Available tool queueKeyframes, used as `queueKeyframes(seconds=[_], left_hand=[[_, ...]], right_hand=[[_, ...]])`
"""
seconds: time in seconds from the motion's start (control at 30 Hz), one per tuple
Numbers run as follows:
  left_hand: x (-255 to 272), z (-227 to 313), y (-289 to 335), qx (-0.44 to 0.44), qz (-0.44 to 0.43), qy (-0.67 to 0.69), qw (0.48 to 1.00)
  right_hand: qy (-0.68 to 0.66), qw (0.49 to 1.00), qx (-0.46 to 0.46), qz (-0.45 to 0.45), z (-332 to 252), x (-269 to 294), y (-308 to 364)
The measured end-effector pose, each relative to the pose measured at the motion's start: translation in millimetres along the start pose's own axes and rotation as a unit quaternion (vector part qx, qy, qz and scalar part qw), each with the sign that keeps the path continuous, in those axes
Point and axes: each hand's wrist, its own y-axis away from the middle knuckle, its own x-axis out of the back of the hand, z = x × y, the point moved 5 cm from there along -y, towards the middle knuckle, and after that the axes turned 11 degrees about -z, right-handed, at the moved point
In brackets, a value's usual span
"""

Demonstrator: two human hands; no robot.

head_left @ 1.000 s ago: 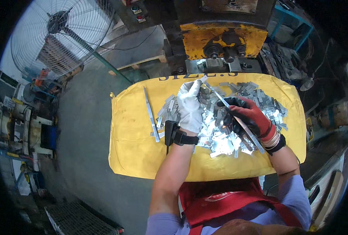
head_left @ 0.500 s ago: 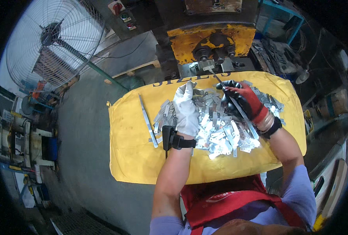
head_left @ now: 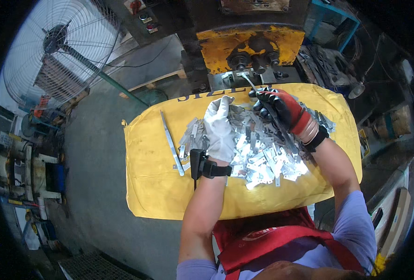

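Observation:
My left hand (head_left: 219, 128), in a white glove, is closed above the left part of a pile of small flat metal strips (head_left: 263, 163). Its thumb and fingertips are pressed together; what they pinch, if anything, is too small to make out. A red and black glove covers my right hand (head_left: 284, 111), which grips long metal tweezers (head_left: 252, 84) over the pile's far right side. The tip of these tweezers reaches forward to the die area (head_left: 237, 77) of a press. Whether a strip sits at the tip is unclear. Similar tweezers (head_left: 172, 143) lie left of the pile.
A yellow sack-like cover (head_left: 151, 186) lies under the strips. Beyond it stands the press with its worn yellow front (head_left: 207, 44). A caged fan (head_left: 55, 39) on a green pole stands at the far left. Tools lie at the back right, near a blue frame (head_left: 351, 32).
My right hand has moved slightly forward and left with the tweezers, whose tip now lies nearer the die. My left hand keeps nearly the same place and pose.

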Motion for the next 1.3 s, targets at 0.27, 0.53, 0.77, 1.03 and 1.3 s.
queueKeyframes(seconds=[0.27, 0.53, 0.77, 1.03, 1.3], left_hand=[[-1.8, 3.4, 4.4, -0.003, 0.001, -0.016, 1.0], [-0.3, 0.2, 3.5, -0.003, 0.004, -0.007, 1.0], [-2.8, 2.6, 4.1, -0.001, -0.002, -0.008, 1.0], [4.5, -4.1, -1.2, -0.031, 0.0, 0.003, 1.0], [1.7, 0.2, 1.6, -0.043, 0.015, -0.049, 0.998]], right_hand=[[-0.019, 0.998, -0.047, -0.026, -13.0, -6.5, 28.2], [0.004, 0.997, -0.071, 0.014, -17.9, -16.3, 48.0], [0.05, 0.998, -0.03, -0.003, -22.2, -17.3, 55.8], [0.03, 0.998, -0.037, 0.039, -30.1, -17.7, 68.2], [0.12, 0.992, 0.03, 0.003, -32.5, -12.2, 75.1]])
